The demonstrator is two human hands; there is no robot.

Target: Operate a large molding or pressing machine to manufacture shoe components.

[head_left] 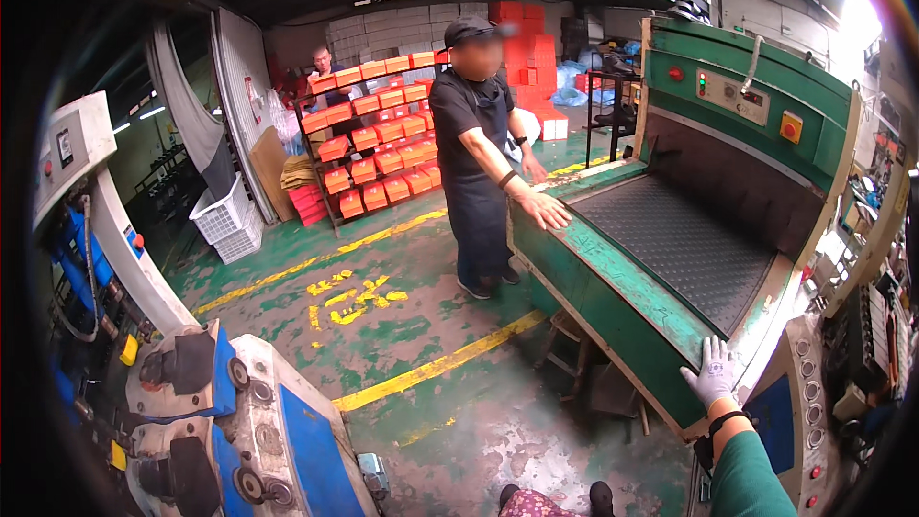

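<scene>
My right hand (712, 373), in a pale glove with a dark band at the wrist, lies with fingers spread on the near corner of a green conveyor machine (613, 273). It holds nothing. Beyond it, a dark textured conveyor belt (680, 235) runs into the machine's opening under a hanging dark curtain (737, 168). A co-worker (474, 134) in a cap and dark apron stands at the far end, one bare hand (544, 208) resting on the same green edge. My left hand is out of the picture.
A blue-and-white machine (278, 421) stands at the left. A rack of orange boxes (378, 139) is behind the co-worker, with white crates (230, 215) beside it. Yellow lines (440, 364) mark the worn green floor. A second person (323, 62) is behind the rack.
</scene>
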